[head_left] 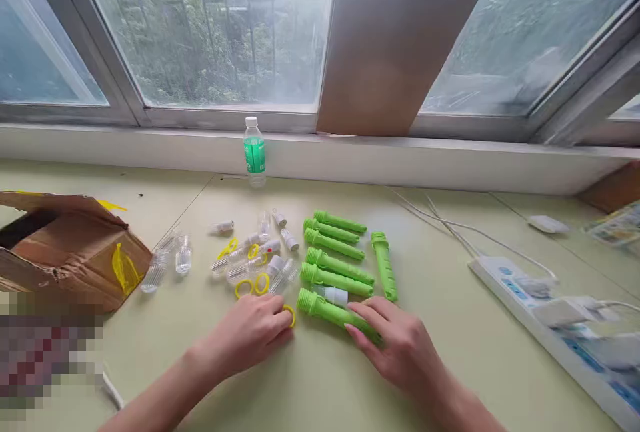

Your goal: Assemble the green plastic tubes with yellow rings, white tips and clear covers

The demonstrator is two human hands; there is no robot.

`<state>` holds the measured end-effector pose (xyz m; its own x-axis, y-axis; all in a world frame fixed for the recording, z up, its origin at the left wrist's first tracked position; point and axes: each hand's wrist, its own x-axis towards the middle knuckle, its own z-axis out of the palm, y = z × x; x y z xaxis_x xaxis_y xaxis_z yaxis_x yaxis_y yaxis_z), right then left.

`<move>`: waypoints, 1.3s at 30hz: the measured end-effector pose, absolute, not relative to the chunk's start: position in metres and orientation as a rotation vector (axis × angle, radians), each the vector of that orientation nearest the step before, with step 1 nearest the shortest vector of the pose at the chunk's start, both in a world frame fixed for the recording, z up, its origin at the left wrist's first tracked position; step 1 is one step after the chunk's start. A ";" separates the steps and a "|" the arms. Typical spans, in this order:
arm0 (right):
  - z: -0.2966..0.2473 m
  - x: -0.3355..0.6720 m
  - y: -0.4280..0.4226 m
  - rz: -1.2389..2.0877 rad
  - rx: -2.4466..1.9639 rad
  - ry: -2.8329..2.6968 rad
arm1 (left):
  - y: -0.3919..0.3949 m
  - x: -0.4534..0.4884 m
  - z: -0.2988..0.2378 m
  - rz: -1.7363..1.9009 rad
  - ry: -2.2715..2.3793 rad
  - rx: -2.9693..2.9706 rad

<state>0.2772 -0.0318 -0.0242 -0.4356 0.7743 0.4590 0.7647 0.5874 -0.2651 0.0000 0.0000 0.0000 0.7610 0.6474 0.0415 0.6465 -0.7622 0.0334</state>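
Tabletop (310,389), lower centre: left hand (253,333) pinches yellow ring (291,316). Right hand (400,347) flat on green tube (323,307); likely light, stiff, grip mid-barrel.

Seven green tubes (340,265) share the desk (450,365) with at least three yellow rings (261,283), about a dozen small clear vials (183,255), one water bottle (255,152), one cardboard box (70,252) and one power strip (555,332).
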 end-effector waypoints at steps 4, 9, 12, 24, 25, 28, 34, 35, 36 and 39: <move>-0.023 0.268 -0.035 0.036 -1.236 -2.357 | -0.003 0.000 0.003 0.117 1.081 2.935; -0.025 0.261 -0.040 0.125 -1.315 -2.463 | 0.001 -0.003 0.006 0.282 1.144 2.866; -0.024 0.261 -0.041 0.205 -1.326 -2.474 | 0.003 -0.004 0.008 0.458 1.143 2.745; -0.019 0.269 -0.037 0.350 -1.304 -2.228 | 0.001 -0.002 0.012 0.845 1.120 2.023; -0.019 0.269 -0.037 0.361 -1.309 -2.208 | 0.001 -0.002 0.012 0.842 1.129 2.009; -0.018 0.268 -0.038 0.352 -1.308 -2.174 | 0.000 -0.003 0.012 0.844 1.133 2.002; -0.018 0.267 -0.039 0.342 -1.316 -2.176 | 0.002 -0.002 0.011 0.932 1.059 2.029; -0.017 0.267 -0.039 0.341 -1.318 -2.177 | 0.003 -0.001 0.010 0.945 1.053 2.033; -0.017 0.266 -0.040 0.338 -1.318 -2.179 | 0.003 0.000 0.010 0.951 1.053 2.035; -0.017 0.266 -0.041 0.337 -1.312 -2.186 | 0.004 0.002 0.008 0.957 1.074 2.019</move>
